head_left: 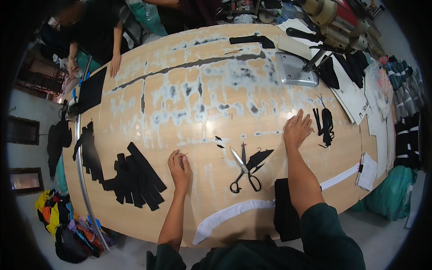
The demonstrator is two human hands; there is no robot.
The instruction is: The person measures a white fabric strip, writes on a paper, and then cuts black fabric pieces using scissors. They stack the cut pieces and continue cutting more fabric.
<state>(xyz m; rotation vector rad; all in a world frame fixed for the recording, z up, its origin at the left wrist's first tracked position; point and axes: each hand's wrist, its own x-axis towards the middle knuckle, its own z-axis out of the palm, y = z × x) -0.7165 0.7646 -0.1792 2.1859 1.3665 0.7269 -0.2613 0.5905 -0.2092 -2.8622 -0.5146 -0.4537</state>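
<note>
My left hand (180, 168) rests on the worn wooden table (198, 103) with its fingers curled, holding nothing that I can see. My right hand (296, 128) lies flat and open on the table, fingers spread, reaching toward a small bundle of black straps (326, 126). Between my hands lie black-handled scissors (243, 173), partly open, beside a pointed black fabric scrap (260, 158). A pile of black fabric strips (135, 177) sits left of my left hand. A black cloth piece (284, 211) hangs at the near edge under my right forearm.
A long white strip (234, 213) curves along the near edge. A cutting machine on a metal base plate (294, 69) stands at the far right, near paper patterns (360, 99). Another person's hand (114, 65) rests on the far left edge by a black panel (90, 90). Fabric scraps (63, 220) lie on the floor.
</note>
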